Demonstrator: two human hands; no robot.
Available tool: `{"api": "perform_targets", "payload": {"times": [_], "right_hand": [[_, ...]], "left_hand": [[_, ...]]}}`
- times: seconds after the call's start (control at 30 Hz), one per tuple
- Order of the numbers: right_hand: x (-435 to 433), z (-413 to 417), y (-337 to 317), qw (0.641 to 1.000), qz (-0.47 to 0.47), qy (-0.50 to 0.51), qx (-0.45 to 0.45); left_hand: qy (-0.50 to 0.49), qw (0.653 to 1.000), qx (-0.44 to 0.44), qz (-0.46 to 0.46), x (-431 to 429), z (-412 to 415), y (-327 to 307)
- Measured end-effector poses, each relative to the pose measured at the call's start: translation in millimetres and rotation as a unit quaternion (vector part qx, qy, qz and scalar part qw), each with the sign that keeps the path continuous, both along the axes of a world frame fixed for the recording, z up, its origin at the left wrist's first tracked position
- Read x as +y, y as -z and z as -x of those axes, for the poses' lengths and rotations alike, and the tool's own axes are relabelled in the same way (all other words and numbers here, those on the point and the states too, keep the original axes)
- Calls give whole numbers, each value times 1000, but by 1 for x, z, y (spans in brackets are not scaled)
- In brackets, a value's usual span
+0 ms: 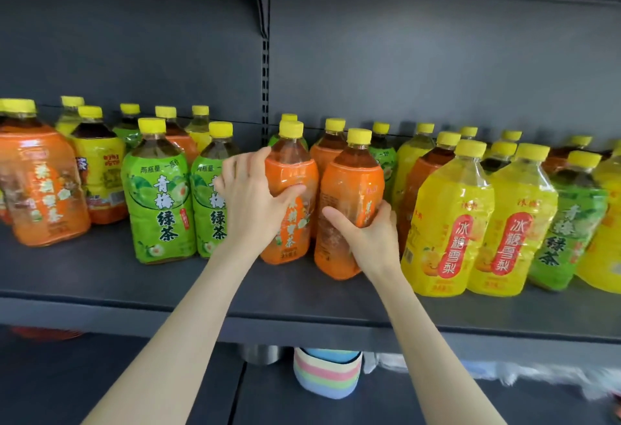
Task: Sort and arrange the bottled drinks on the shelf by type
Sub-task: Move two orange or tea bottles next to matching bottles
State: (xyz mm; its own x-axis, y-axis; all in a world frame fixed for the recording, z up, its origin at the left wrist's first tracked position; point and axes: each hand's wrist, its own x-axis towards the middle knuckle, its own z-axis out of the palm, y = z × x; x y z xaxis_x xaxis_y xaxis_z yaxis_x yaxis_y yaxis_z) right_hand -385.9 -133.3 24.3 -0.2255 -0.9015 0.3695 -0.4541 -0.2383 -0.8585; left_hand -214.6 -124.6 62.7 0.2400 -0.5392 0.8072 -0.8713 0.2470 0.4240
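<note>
Two orange-labelled bottles with yellow caps stand side by side at the middle of the dark shelf [100, 277]. My left hand [250, 198] grips the left orange bottle [295, 223] round its body. My right hand [368, 240] grips the right orange bottle [349, 189] low on its side. Two green-labelled bottles [159, 196] stand just left of my left hand. Two yellow-labelled bottles [450, 223] stand just right of my right hand.
Mixed orange, yellow and green bottles fill the back rows and both ends, with a big orange bottle [37, 182] at far left. A shelf upright [265, 88] splits the back panel. Below the shelf sits a pastel striped item [327, 374].
</note>
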Motion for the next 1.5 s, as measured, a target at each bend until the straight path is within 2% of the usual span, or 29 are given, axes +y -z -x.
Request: {"api": "perform_targets", "payload": {"times": [0.13,0.3,0.4,0.5,0.57,0.67,0.73,0.87,1.0,1.27,1.4,1.5], "right_hand": [[13,2,3,999,21,29,34],[19,8,9,988,4,-81,-135],[18,8,8,984,12,-91,-153],[15,3,9,979,12,-108,-174],[13,0,13,974,13,-115,-193],[11,0,14,972,10,-117,-202],[12,-1,13,973,9,-119,-199],[19,-5,13,976,22,-97,-191],[35,-8,9,978,38,-66,-194],[87,10,6,971,55,-49,-228],[111,40,-3,967,74,-41,-240],[132,79,-13,967,85,-24,-241]], "left_hand": [[55,998,31,23,19,1,1],[179,967,178,31,35,-3,10],[226,942,243,40,37,4,21],[217,941,255,40,36,13,32],[218,933,286,10,35,16,46],[245,896,364,-73,37,16,61],[261,877,387,-113,38,14,60],[293,853,410,-135,39,11,55],[292,859,395,-141,43,8,53],[326,858,386,-89,88,22,50],[348,861,363,-77,110,50,35],[371,849,367,-80,122,88,28]]}}
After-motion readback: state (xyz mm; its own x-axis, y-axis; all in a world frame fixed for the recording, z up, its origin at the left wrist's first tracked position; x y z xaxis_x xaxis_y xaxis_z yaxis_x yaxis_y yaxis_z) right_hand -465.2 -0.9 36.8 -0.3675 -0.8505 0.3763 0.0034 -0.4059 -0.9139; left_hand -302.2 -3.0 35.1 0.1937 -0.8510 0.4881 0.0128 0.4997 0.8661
